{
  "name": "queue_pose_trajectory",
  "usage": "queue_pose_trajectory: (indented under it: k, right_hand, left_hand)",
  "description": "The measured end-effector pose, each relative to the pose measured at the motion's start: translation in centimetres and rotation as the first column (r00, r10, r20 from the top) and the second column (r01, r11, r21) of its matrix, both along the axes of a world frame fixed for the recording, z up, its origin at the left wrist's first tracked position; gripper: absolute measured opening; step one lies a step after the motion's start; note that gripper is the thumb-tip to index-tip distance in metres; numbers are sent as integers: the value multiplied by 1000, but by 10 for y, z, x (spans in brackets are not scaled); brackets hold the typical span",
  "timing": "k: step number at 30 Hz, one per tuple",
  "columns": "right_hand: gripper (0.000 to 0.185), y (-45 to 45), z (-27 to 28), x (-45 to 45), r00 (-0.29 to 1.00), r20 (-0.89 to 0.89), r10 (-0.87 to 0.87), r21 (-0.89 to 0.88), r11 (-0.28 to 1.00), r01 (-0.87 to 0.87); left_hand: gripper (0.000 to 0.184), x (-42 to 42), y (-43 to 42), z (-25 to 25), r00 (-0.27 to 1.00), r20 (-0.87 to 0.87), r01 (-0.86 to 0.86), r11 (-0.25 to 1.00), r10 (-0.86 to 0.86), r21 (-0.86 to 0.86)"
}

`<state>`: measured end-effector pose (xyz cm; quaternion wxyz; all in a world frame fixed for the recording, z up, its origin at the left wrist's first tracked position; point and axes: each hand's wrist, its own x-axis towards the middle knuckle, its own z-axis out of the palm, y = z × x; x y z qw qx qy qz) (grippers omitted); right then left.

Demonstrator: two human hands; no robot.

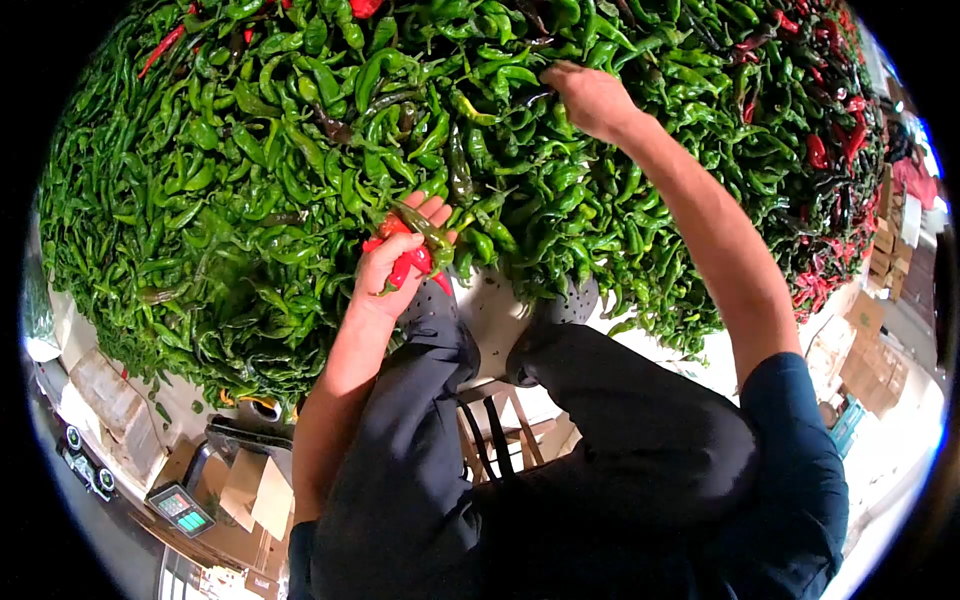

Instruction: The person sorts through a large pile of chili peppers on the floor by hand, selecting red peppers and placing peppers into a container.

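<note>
A large heap of green chili peppers (290,170) spreads in front of me. My left hand (378,272), palm up, holds several red chili peppers (420,260) and one greenish-brown chili pepper (425,228), with the thumb closed over them. It hovers over the near edge of the heap, just above my left shoe. Farther out, my right hand (595,103) reaches onto the heap with its fingers curled down among the peppers. A dark chili pepper (540,98) lies by its fingertips. What those fingers pinch, if anything, is hidden.
Redder peppers (850,130) gather at the heap's right side. My shoes (572,302) touch its near edge, with a wooden stool (525,430) between my legs. At lower left are a scale display (180,508) and an open cardboard box (257,490). Cartons (872,370) stand at right.
</note>
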<state>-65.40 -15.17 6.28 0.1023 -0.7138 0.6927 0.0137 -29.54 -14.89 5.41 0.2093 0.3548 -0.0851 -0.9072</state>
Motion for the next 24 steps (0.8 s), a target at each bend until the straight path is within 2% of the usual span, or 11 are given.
queue_pose_trajectory:
  k: [1, 3, 6, 7, 10, 11, 13, 16, 17, 19, 24]
  right_hand:
    - [28, -3, -5, -2, 995, -44, 94, 96, 991, -89]
    - [25, -7, -12, 5, 990, -115, 82, 264, 963, -49]
    - [24, 4, -10, 14, 999, -43, 30, 238, 971, -19]
    - [26, 11, -3, 20, 998, 52, 17, 140, 990, -24]
    - [42, 18, 31, 25, 909, 382, -165, 401, 916, -2]
    - [40, 17, 28, 21, 857, 470, -212, 480, 876, -46]
    - [33, 13, 39, 28, 632, 572, -523, 679, 734, -8]
    - [29, 14, 23, 38, 136, 710, -691, 704, 692, -159]
    - [26, 14, 20, 43, 53, 690, -722, 717, 670, -191]
    - [23, 3, 34, 71, -67, 703, -708, 664, 687, -294]
    - [16, -1, 22, 110, -195, 693, -694, 585, 699, -411]
  left_hand:
    - [56, -1, -4, 4, 1000, -20, -22, 1000, 22, -6]
    - [56, 0, -12, 7, 996, -53, -79, 997, 78, -15]
    - [50, 8, -22, 11, 992, -93, -89, 996, 86, -32]
    - [49, 11, -24, 11, 990, -116, -89, 995, 84, -36]
    - [44, 20, -26, 12, 995, -32, -100, 994, 98, -52]
    - [43, 21, -28, 11, 995, -28, -99, 993, 97, -69]
    - [40, 21, -31, 9, 995, -26, -100, 990, 97, -104]
    - [39, 19, -33, 7, 997, 2, -70, 986, 71, -151]
    - [40, 20, -34, 6, 998, 7, -56, 986, 58, -157]
    - [39, 16, -34, 7, 999, 7, -45, 982, 47, -181]
    - [35, -4, -33, 26, 998, -29, -58, 992, 55, -116]
